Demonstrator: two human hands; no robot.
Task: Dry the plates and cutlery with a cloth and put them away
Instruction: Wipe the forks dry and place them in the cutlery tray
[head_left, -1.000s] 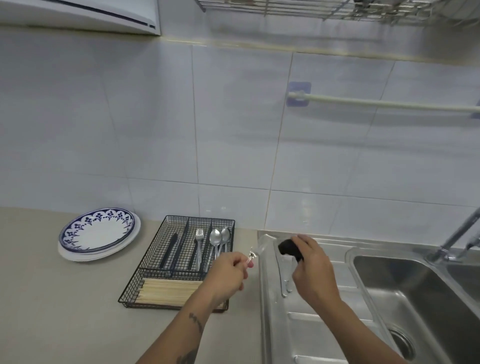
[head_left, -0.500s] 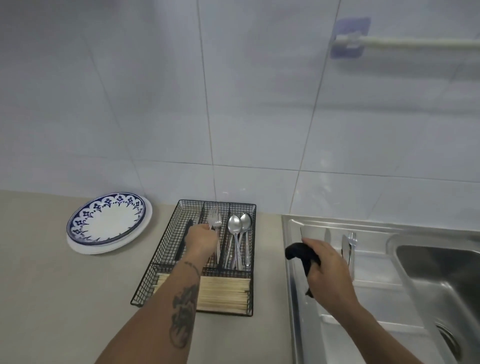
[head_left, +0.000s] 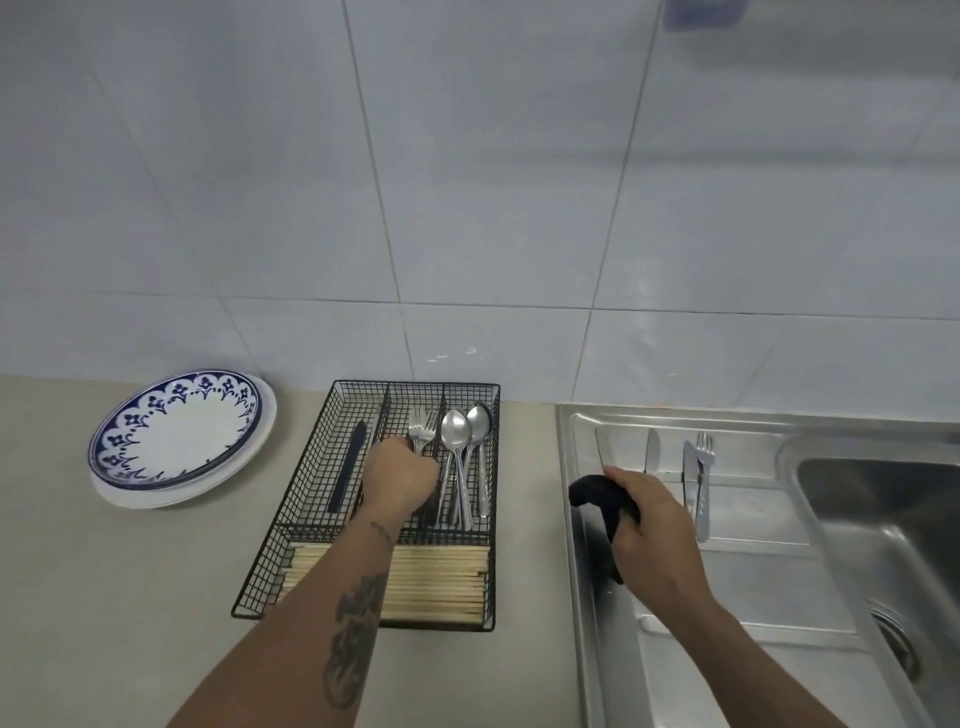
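Observation:
A black wire cutlery tray (head_left: 332, 441) stands on the beige counter. My left hand (head_left: 400, 475) reaches into its middle compartment, fingers closed over the handle of a fork (head_left: 422, 423) that lies there beside another fork. To the right of them lie two spoons (head_left: 457, 434); a dark knife (head_left: 350, 462) lies in the left compartment. My right hand (head_left: 649, 525) grips a black cloth (head_left: 597, 496) over the steel draining board (head_left: 753, 587). On that board lie several knives (head_left: 652, 449) and a fork (head_left: 704, 452). Stacked plates (head_left: 176, 436), the top one blue-patterned, sit at the left.
Wooden chopsticks (head_left: 431, 582) fill the tray's front compartment. The sink basin (head_left: 893, 530) opens at the right, its drain (head_left: 893, 639) near my right forearm. A white tiled wall rises behind the counter.
My left hand carried a fork from beside the sink leftward into the tray's middle compartment and lowered it there. My right hand kept the cloth and stayed over the draining board. The view tilted down.

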